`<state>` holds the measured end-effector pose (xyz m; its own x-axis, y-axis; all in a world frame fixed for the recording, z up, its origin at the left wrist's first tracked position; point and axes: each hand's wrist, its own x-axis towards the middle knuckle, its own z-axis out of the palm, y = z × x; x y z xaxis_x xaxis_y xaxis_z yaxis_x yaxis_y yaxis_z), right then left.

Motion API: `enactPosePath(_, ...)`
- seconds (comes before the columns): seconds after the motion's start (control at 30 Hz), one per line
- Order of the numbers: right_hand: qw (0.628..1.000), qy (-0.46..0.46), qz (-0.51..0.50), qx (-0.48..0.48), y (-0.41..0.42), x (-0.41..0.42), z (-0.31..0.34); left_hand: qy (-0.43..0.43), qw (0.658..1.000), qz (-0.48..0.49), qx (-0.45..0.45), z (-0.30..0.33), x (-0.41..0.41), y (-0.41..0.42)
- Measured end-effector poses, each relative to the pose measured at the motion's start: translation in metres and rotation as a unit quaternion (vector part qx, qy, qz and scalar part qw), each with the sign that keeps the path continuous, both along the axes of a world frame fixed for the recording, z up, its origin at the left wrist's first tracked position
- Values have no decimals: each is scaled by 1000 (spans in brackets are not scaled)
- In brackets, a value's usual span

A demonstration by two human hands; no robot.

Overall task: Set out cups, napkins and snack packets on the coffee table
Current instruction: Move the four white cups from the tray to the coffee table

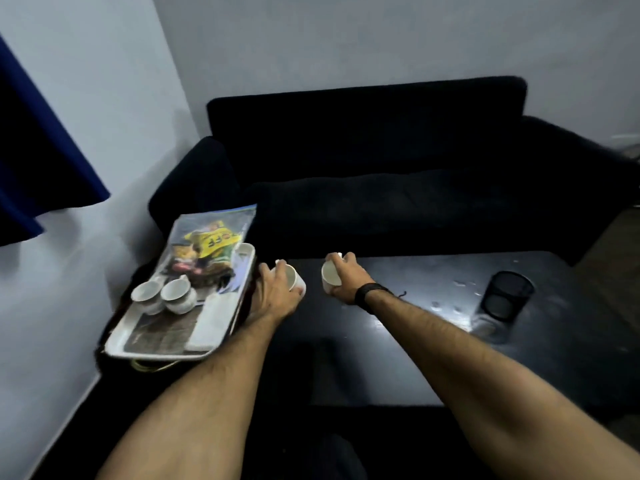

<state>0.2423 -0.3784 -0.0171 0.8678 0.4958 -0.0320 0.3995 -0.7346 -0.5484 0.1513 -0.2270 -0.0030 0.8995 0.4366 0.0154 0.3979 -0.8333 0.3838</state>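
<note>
This is a home living room. A dark sofa (381, 161) with a low back and padded arms stands against a plain pale wall (311, 39), and a low black desk (433, 341) sits just in front of it. A blue curtain (38, 143) hangs at the left. A tray (211, 317) beside the desk carries white cups (162, 296) and snack packets (207, 247), the sort of things set out for guests at home. A dark tumbler (505, 296) stands on the desk.

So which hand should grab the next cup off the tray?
Probably the left hand: it's right beside the tray where two cups sit. The right hand is farther away. Both hold cups now.
</note>
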Motion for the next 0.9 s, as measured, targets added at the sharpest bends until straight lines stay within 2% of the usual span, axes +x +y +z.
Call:
enactPosePath(0.17,997,28,-61,-44,-88,22,-32,37,997,-57,-31,-30,30,-75)
enactPosePath(0.3,995,51,-77,-48,-123,30,-59,69,993,-83,-41,-58,47,-115)
enactPosePath(0.53,993,92,-65,-29,-137,40,-90,124,985,-114,-29,-95,65,-138)
enactPosePath(0.9,991,131,-23,-23,-145,48,-103,113,987,-116,-20,-108,73,-140)
